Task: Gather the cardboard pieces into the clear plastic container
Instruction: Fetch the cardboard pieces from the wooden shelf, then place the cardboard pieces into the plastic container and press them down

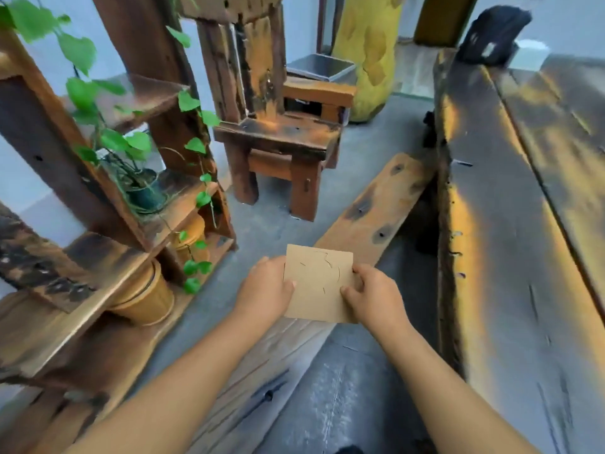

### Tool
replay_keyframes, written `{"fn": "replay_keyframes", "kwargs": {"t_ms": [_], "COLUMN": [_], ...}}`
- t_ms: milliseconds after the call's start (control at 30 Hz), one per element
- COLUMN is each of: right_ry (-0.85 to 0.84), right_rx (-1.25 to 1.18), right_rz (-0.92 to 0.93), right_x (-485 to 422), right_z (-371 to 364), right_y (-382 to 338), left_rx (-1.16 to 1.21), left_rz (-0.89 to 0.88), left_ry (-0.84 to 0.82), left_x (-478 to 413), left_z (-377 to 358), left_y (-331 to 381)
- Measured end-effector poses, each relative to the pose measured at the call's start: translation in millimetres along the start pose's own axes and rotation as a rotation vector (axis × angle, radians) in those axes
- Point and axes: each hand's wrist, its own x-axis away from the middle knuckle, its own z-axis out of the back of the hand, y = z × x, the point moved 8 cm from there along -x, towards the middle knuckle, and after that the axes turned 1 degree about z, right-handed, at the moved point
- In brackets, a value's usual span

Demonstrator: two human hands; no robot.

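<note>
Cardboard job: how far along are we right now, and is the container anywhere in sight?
Nothing looks stowed yet: no clear plastic container shows in the head view. In hand: one flat cardboard piece, gripped at its edges by the left hand and the right hand above the wooden bench. Left: find the container and drop this piece in; no other loose pieces are visible.

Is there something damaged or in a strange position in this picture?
Yes. The cardboard piece, held by the left hand and the right hand, has curved cuts in its face. Behind it, a loose wooden plank leans askew against the long table. No clear plastic container is in view.
</note>
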Motion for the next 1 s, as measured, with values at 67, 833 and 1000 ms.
{"fn": "replay_keyframes", "kwargs": {"t_ms": [67, 833, 1000], "right_ry": [0.048, 0.644, 0.701], "right_rx": [-0.006, -0.162, -0.106], "right_rz": [-0.044, -1.267, -1.528], "right_x": [-4.2, 282.8, 346.0], "right_z": [27.7, 190.6, 191.6], "right_y": [39.0, 390.0, 391.6], "left_rx": [-0.013, -0.192, -0.194], "left_rz": [-0.069, -1.076, -1.254], "left_ry": [-0.053, -0.881, -1.093], "left_x": [-13.3, 126.4, 178.4], "left_z": [-29.1, -374.0, -415.9], "left_y": [41.3, 430.2, 464.0]}}
